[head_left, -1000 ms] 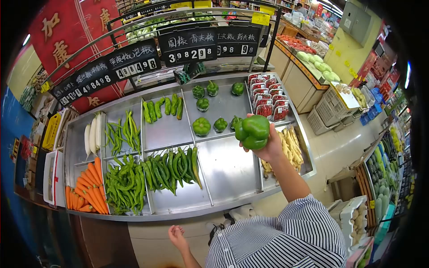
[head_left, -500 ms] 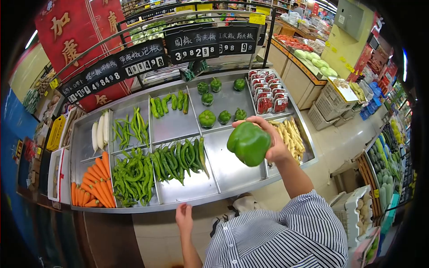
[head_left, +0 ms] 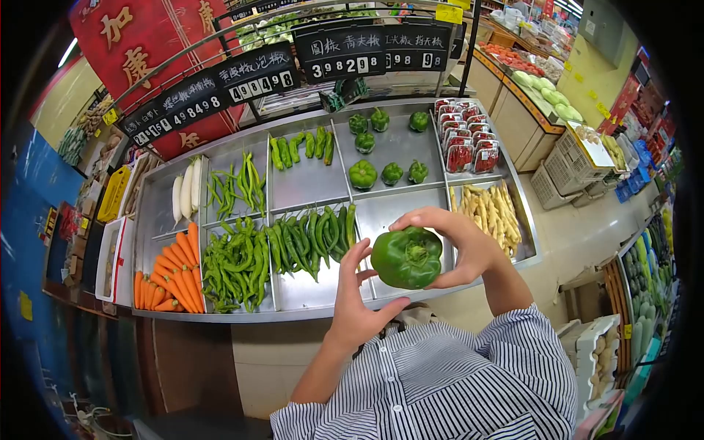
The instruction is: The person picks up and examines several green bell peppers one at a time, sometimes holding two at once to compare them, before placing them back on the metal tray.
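Observation:
Above the front of the metal display bin (head_left: 293, 296), my right hand (head_left: 469, 246) grips a large green bell pepper (head_left: 405, 257), thumb and fingers around its right side. The pepper's stem end faces up toward me. On the opposite side, my left hand (head_left: 359, 301) is open, its fingers and thumb spread, with the fingertips right at the pepper's left edge. Several more green bell peppers (head_left: 362, 174) lie in the back compartment beyond my hands. Long dark green chili peppers (head_left: 312, 236) rest just left of the held pepper.
Carrots (head_left: 176, 271), light green peppers (head_left: 236, 270), white radishes (head_left: 186, 192) and pale yellow peppers (head_left: 488, 213) fill other compartments. Packaged red peppers (head_left: 467, 139) stand at the back right. Black price boards (head_left: 339, 55) hang behind the bin. Crates (head_left: 568, 172) stand on the floor to the right.
My left hand has risen from the bin's front edge to the pepper's left side. The pepper has turned so its stem shows, and my right hand has drawn slightly lower and nearer.

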Motion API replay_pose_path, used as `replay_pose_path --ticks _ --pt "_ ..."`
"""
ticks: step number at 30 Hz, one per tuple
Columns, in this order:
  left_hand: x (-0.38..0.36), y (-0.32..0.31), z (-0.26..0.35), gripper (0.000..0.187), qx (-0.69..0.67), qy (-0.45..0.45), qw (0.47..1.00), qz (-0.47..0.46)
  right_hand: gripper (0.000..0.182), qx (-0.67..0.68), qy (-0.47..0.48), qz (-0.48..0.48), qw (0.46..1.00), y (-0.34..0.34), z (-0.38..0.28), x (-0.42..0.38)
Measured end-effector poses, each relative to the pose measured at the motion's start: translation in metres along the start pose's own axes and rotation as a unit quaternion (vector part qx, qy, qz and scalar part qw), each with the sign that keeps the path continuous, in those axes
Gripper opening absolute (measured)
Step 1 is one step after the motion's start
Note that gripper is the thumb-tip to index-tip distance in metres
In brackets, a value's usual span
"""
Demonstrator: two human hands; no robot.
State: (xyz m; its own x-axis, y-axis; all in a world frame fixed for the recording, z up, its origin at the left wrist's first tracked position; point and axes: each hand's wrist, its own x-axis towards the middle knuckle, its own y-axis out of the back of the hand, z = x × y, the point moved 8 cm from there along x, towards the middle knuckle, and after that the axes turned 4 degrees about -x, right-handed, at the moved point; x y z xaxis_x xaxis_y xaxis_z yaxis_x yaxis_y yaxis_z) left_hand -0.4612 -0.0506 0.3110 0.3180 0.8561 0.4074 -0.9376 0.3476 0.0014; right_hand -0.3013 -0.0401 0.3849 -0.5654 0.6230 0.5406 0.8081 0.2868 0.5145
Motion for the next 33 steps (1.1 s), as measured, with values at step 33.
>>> replay_pose_path --ticks 33 --pt "0.053 -0.051 -0.012 0.109 0.145 -0.072 0.987 -0.016 0.085 0.171 -0.128 0.152 0.965 0.032 0.079 -0.056"
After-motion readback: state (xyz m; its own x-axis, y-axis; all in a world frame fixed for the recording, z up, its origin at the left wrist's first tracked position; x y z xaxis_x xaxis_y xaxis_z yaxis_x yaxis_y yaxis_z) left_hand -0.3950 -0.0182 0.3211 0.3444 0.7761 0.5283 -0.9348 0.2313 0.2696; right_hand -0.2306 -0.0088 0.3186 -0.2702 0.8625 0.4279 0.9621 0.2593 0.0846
